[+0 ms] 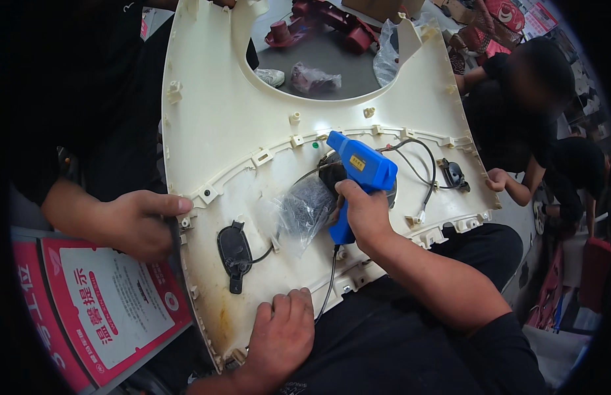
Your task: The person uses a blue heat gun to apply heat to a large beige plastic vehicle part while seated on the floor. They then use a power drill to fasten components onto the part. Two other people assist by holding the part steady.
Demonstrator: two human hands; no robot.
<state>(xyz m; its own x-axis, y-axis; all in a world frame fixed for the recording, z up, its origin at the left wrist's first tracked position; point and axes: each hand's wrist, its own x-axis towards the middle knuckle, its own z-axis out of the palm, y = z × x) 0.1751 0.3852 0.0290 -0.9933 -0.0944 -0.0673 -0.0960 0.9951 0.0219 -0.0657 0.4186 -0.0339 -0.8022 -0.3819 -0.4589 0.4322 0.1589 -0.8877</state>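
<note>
The right arm comes in from the low right side. Its bare right forearm (444, 283) slants up and to the left. The right hand (367, 214) is up near the middle, curled in a grip, with the thumb (345, 189) on top. The left hand (282, 339) is lower down, close to the body. Its back faces up, and its fingers (293, 304) are bent and sit side by side. The left wrist (243, 377) is near the bottom edge.

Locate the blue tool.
Head view, right of centre: the blue tool is in the right hand, over the cream panel, beside the plastic bag.
</note>
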